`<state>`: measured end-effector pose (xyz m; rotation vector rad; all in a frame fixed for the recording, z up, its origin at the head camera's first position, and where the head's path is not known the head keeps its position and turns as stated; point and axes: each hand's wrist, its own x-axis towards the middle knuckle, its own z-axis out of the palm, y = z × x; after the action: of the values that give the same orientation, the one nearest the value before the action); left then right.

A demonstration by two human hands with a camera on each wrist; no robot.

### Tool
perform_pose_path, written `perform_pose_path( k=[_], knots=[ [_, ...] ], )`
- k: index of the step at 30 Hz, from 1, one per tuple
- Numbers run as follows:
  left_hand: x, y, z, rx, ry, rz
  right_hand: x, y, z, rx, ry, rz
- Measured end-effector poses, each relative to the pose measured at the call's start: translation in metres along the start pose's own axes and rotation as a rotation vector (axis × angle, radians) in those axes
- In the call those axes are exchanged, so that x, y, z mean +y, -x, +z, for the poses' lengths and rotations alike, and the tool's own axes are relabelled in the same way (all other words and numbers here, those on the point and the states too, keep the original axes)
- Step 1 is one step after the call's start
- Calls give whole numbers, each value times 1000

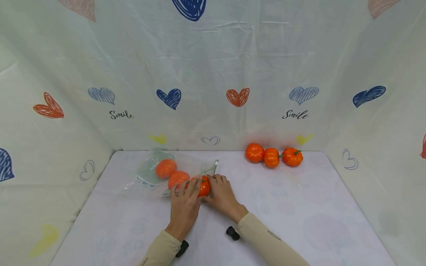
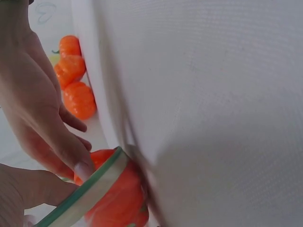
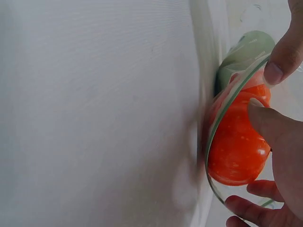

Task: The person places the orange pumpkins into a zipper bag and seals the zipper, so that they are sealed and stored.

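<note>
A clear plastic bag (image 1: 149, 173) with a green rim lies on the table's left half with two orange toy pumpkins (image 1: 165, 168) inside it. At the bag's mouth sits a third pumpkin (image 1: 203, 186), with both hands around it. My left hand (image 1: 186, 192) pinches the green rim (image 2: 90, 189) between thumb and fingers beside that pumpkin (image 2: 118, 201). My right hand (image 1: 217, 186) grips the pumpkin (image 3: 236, 149), with its thumb (image 3: 267, 123) on it and one fingertip (image 3: 279, 64) on the rim (image 3: 222, 111). The pumpkin lies partly within the rim's loop.
Three more orange pumpkins (image 1: 271, 157) stand in a row at the table's back right, also visible in the left wrist view as a pumpkin row (image 2: 71, 71). Heart-printed cloth walls (image 1: 213, 74) enclose the white table (image 1: 299, 214) at the back and on both sides.
</note>
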<state>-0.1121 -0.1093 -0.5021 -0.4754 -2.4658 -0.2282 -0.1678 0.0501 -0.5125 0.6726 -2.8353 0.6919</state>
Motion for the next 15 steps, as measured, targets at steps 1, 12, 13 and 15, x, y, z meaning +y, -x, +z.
perform_pose_path(
  k=[1, 12, 13, 15],
  knots=[
    [0, 0, 0, -2, 1, -1, 1, 1, 0, 6, 3, 5],
    [0, -1, 1, 17, -10, 16, 1, 1, 3, 53, 10, 14],
    [0, 0, 1, 24, -10, 21, 0, 0, 3, 55, 13, 4],
    [0, 0, 2, 34, -12, 30, -2, -1, 5, 59, 24, -17]
  ],
)
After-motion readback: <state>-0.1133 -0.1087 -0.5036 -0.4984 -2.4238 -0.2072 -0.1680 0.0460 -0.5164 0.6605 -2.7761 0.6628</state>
